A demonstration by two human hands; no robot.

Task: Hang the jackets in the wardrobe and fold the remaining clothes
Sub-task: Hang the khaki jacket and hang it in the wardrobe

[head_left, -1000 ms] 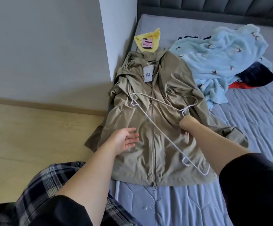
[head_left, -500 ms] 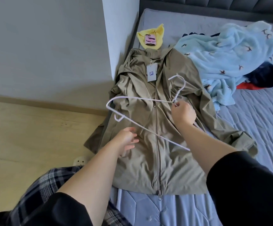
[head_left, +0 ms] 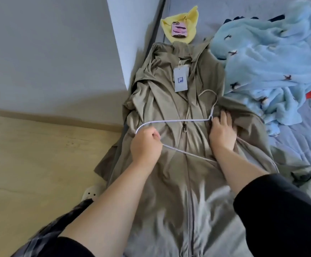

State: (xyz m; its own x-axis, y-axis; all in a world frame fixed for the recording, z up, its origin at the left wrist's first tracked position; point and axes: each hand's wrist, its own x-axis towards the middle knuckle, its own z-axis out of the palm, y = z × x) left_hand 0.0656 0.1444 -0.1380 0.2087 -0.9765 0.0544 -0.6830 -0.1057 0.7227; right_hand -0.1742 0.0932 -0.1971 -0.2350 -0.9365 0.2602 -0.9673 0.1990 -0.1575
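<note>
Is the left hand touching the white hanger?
Touching. The head view shows the left hand with its fingers curled round the white hanger at its left end.

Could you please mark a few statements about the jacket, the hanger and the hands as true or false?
1. The left hand grips the white hanger. True.
2. The khaki jacket is zipped fully shut. False: it lies open near the collar.
3. A phone rests on the yellow cloth. True.
4. The right hand holds the paper tag. False: it rests on the jacket, by the hanger's hook.
</note>
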